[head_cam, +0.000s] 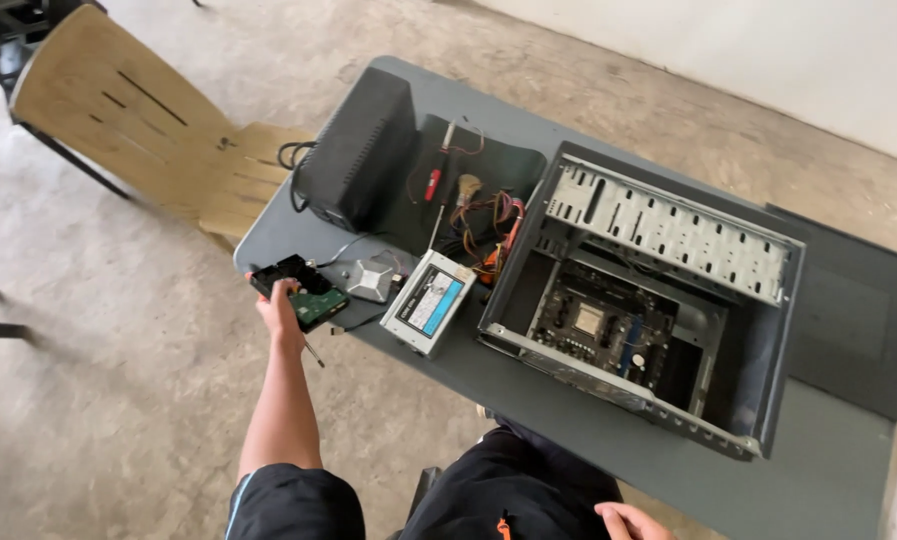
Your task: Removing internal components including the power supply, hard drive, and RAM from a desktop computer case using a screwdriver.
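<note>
My left hand (280, 305) is stretched out to the table's left corner and grips a hard drive (298, 287), black on one side with a green circuit board showing. A thin screwdriver shaft (313, 352) sticks out below that hand. My right hand (628, 521) rests low against my dark trousers at the bottom edge, fingers curled, holding nothing I can see. Next to the drive lie a small metal heatsink part (371, 279) and a silver power supply (428, 302) with a blue label.
An open grey computer case (658, 290) with its motherboard (600, 325) exposed lies on the grey table (568, 410). A black box (360, 148), a red-handled screwdriver (434, 182) and loose cables (483, 215) lie behind. A wooden chair (128, 110) stands at the left.
</note>
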